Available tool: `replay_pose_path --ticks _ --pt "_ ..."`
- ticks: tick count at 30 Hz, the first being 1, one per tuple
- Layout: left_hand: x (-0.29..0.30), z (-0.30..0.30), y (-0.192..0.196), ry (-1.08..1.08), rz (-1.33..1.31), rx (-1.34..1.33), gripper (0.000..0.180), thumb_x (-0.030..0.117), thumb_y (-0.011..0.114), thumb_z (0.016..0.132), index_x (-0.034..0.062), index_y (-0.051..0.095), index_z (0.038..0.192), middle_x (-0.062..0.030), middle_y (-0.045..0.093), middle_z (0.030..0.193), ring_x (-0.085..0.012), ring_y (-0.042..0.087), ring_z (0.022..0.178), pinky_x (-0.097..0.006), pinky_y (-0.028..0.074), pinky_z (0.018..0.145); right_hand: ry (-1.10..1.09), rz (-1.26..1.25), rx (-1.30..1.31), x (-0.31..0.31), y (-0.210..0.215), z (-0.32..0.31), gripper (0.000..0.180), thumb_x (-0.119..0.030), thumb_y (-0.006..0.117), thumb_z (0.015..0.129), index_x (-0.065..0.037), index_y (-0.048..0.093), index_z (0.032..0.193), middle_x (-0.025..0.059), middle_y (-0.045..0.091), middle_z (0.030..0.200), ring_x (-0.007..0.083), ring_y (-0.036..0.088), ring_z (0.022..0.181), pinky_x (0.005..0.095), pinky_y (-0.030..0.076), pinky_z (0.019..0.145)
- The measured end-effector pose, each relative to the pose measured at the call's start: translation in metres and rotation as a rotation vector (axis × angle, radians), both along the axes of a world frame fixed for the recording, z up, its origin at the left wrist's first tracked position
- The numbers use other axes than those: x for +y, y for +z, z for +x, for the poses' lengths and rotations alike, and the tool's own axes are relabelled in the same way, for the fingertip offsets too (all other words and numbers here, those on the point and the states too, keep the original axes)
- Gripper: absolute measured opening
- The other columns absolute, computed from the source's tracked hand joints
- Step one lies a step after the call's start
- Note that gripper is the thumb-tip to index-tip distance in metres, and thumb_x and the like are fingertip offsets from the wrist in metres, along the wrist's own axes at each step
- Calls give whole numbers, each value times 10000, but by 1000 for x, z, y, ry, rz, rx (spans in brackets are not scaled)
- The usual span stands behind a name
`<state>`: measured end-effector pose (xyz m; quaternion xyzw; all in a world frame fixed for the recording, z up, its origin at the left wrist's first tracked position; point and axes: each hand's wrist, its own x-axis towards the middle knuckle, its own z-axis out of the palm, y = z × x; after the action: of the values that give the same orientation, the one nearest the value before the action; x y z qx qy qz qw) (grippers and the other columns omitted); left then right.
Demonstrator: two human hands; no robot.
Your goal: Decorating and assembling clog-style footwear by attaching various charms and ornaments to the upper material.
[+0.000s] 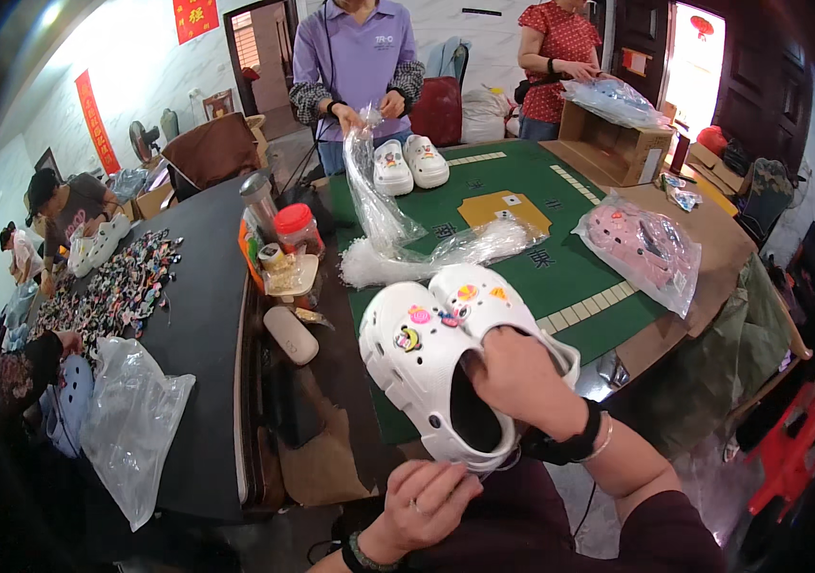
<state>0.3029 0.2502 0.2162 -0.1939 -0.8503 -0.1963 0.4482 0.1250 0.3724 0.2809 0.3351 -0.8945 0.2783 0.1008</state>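
Note:
A pair of white clogs (427,368) with colourful charms on their toes is held side by side, toes pointing away from me, over the near edge of the green table. My right hand (522,377) reaches into their openings and grips the inner sides where the two meet. Just below the left clog's heel strap, my left hand (427,506) has its fingers curled together; whatever they pinch, if anything, is too small to make out. Beyond the toes lies a heap of clear plastic bags (427,256).
Another white pair (410,164) stands across the green table (589,277), by a person handling a clear bag. Bagged pink clogs (642,246) lie right, near an open cardboard box (608,148). Left are a red-lidded jar (298,229), glasses case (291,334) and charm-strewn dark table (202,286).

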Motion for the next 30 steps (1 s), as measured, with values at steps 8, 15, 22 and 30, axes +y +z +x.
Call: replay_pose_path --ticks 8,15,22,30 --pt "-15 -10 -15 20 72 -162 205 55 795 713 80 698 891 -68 636 1120 -271 631 1002 -409 479 854 63 112 -169 -29 -38 2 290 -195 601 897 58 686 784 290 660 720 449 680 672 517 564 658" --pt "-15 -26 -10 109 145 -157 111 51 722 814 61 668 910 -101 673 1058 -289 654 956 -410 489 824 125 107 -316 -47 -28 6 432 -334 637 932 92 657 862 307 669 816 460 683 770 490 562 716" --pt "-32 -22 -29 217 195 -225 108 64 693 858 46 623 937 -116 710 1020 -276 672 794 -364 506 682 154 278 -227 -19 -23 12 531 -464 634 939 65 612 980 247 669 877 415 686 788 470 564 716" --pt "-30 -26 -28 238 254 -217 53 42 660 882 44 611 903 -119 692 867 -320 652 709 -390 498 635 338 268 -72 29 -25 28 340 -352 727 853 -38 624 935 159 667 856 357 647 838 447 478 768"
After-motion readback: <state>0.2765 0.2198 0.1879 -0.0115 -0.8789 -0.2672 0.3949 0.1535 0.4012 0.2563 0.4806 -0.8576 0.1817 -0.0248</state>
